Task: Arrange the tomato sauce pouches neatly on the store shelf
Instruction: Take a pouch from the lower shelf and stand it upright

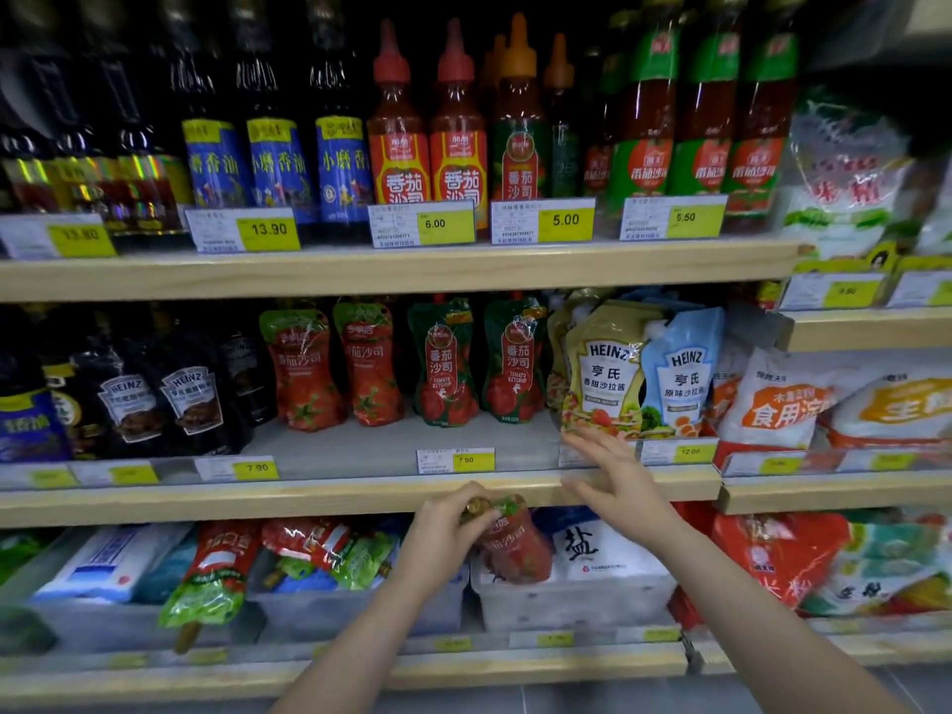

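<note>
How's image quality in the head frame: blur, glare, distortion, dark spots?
Head view: the middle is sharp, with the yellow price tag reading 6.00 legible; the edges smear, and the white starch bags at right are soft. Wide-angle bowing curves the light wooden shelf edge. Top left is underlit. Glare streaks the green-topped red tomato sauce pouches. Both hands show slight motion blur.

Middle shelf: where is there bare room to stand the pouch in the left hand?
Bare shelf board lies in front of the four standing tomato pouches, behind the price tags. The right is crowded by Heinz salad dressing pouches, the left by dark Heinz pouches. The left hand grips a pouch.
</note>
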Demonstrator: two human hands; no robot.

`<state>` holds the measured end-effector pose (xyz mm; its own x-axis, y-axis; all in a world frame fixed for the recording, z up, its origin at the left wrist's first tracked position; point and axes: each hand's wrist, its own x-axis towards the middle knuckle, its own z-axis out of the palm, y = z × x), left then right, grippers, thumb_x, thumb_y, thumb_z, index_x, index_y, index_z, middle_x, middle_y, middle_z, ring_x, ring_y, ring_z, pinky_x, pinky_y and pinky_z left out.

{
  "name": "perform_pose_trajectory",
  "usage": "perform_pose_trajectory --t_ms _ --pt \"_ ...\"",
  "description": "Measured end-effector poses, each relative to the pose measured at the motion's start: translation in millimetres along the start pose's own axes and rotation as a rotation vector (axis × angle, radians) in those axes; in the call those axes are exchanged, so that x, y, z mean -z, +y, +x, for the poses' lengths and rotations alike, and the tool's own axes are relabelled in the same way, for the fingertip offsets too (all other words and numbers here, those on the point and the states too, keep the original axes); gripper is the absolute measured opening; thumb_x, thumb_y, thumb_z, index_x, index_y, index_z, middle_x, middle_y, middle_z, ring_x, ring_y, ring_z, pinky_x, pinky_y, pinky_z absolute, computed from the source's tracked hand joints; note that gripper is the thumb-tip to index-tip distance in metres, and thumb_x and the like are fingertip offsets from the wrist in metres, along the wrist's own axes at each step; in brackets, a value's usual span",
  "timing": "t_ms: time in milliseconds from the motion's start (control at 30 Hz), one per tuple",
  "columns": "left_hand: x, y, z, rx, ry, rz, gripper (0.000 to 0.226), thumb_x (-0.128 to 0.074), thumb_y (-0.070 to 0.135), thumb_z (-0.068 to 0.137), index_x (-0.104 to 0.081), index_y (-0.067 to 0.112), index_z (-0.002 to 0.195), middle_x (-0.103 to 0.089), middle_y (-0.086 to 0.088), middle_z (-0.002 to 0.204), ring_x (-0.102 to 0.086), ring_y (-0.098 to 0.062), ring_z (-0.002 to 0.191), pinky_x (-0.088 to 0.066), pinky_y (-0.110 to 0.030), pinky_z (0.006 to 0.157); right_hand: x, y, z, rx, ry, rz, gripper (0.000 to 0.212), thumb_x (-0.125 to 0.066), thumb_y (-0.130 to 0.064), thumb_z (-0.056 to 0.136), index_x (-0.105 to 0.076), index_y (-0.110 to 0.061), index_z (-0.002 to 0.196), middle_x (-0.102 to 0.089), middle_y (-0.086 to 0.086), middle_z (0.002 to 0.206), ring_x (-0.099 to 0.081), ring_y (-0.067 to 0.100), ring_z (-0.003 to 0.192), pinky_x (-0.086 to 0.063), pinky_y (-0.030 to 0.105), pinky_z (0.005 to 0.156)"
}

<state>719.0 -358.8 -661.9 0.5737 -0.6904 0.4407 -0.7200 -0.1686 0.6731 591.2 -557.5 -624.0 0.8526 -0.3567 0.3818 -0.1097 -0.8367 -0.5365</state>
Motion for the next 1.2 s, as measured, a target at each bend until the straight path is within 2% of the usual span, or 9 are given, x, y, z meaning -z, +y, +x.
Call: perform_pose_trajectory --t_ms 167,300,367,567,667,800,1000,1100,1200 --pt "20.6 25.6 28.6 -0.007 -0.112 -0.095 0.01 -0.071 0.021 0.082 -0.062 0.025 0.078 -0.065 0.013 0.073 -0.059 0.004 0.07 -0.048 -0.018 0.064 -1.1 -16.9 -24.3 -0.073 -0.146 0.25 0.054 -0.075 -0.033 0.074 -0.055 -0.029 0.124 -0.053 -0.016 0.123 -0.047 -0.003 0.115 -0.033 0.003 0.092" --pt "32.0 43.2 47.1 0.026 -0.252 -0.182 0.007 -0.071 0.019 0.081 -0.065 0.015 0.079 -0.066 0.002 0.07 -0.06 -0.005 0.067 -0.049 -0.024 0.062 -12.7 -28.2 -28.1 -0.167 -0.323 0.536 0.037 -0.074 -0.014 0.077 -0.062 -0.02 0.112 -0.069 -0.002 0.109 -0.064 0.008 0.101 -0.052 0.029 0.09" --pt "34.5 51.5 51.7 0.04 -0.295 -0.244 0.008 -0.069 0.016 0.083 -0.064 0.016 0.078 -0.066 0.005 0.062 -0.058 -0.001 0.059 -0.046 -0.019 0.055 -15.7 -31.0 -28.6 -0.237 -0.362 0.617 0.025 -0.071 -0.011 0.079 -0.066 -0.012 0.103 -0.071 0.005 0.102 -0.067 0.014 0.095 -0.055 0.028 0.082" --pt "31.3 53.0 53.6 0.179 -0.25 -0.443 0.004 -0.063 0.015 0.087 -0.063 0.012 0.086 -0.069 0.007 0.063 -0.066 -0.006 0.063 -0.05 -0.017 0.055 -19.7 -31.9 -30.7 -0.32 -0.377 0.752 0.019 -0.068 -0.011 0.081 -0.066 -0.015 0.1 -0.072 -0.002 0.094 -0.069 0.007 0.085 -0.052 0.016 0.067" --pt "31.7 37.3 41.7 0.295 -0.178 -0.487 0.03 -0.067 0.026 0.082 -0.056 0.023 0.109 -0.071 0.006 0.09 -0.067 -0.006 0.084 -0.051 -0.015 0.065 -14.1 -29.0 -25.8 -0.326 -0.325 0.777 0.018 -0.068 -0.01 0.081 -0.066 -0.016 0.098 -0.073 -0.003 0.091 -0.07 0.006 0.082 -0.052 0.015 0.065" --pt "20.2 18.1 9.6 0.305 -0.365 -0.486 0.06 -0.083 0.017 0.065 -0.053 0.025 0.116 -0.065 0.003 0.115 -0.063 -0.012 0.106 -0.051 -0.028 0.09 0.7 -37.5 -7.5 -0.277 -0.224 0.819 0.02 -0.068 -0.01 0.08 -0.067 -0.015 0.099 -0.073 -0.002 0.092 -0.07 0.009 0.084 -0.054 0.018 0.067" --pt "24.4 12.8 -6.0 0.31 -0.097 -0.463 0.041 -0.079 0.001 0.069 -0.062 0.021 0.1 -0.071 0.002 0.098 -0.068 -0.011 0.089 -0.055 -0.025 0.079 -12.7 -81.0 13.8 -0.138 -0.175 0.923 0.025 -0.067 -0.013 0.081 -0.062 -0.024 0.102 -0.071 -0.003 0.101 -0.067 0.008 0.092 -0.054 0.019 0.073" --pt "39.5 1.5 -12.4 0.275 -0.05 -0.459 0.033 -0.076 -0.001 0.07 -0.066 0.024 0.089 -0.074 0.007 0.084 -0.069 -0.009 0.081 -0.055 -0.025 0.072 -43.8 -100.7 15.2 -0.112 -0.159 0.769 0.051 -0.078 -0.009 0.07 -0.051 -0.024 0.111 -0.067 0.0 0.107 -0.064 0.013 0.099 -0.053 0.032 0.086" --pt "61.8 -13.0 -12.9 0.23 -0.071 -0.374 0.027 -0.077 0.009 0.069 -0.067 0.028 0.084 -0.074 0.009 0.081 -0.069 -0.007 0.077 -0.054 -0.025 0.07 -66.8 -119.9 18.7 -0.126 -0.003 0.648 0.054 -0.08 -0.01 0.066 -0.047 -0.028 0.105 -0.064 -0.006 0.1 -0.062 0.012 0.095 -0.051 0.037 0.087"
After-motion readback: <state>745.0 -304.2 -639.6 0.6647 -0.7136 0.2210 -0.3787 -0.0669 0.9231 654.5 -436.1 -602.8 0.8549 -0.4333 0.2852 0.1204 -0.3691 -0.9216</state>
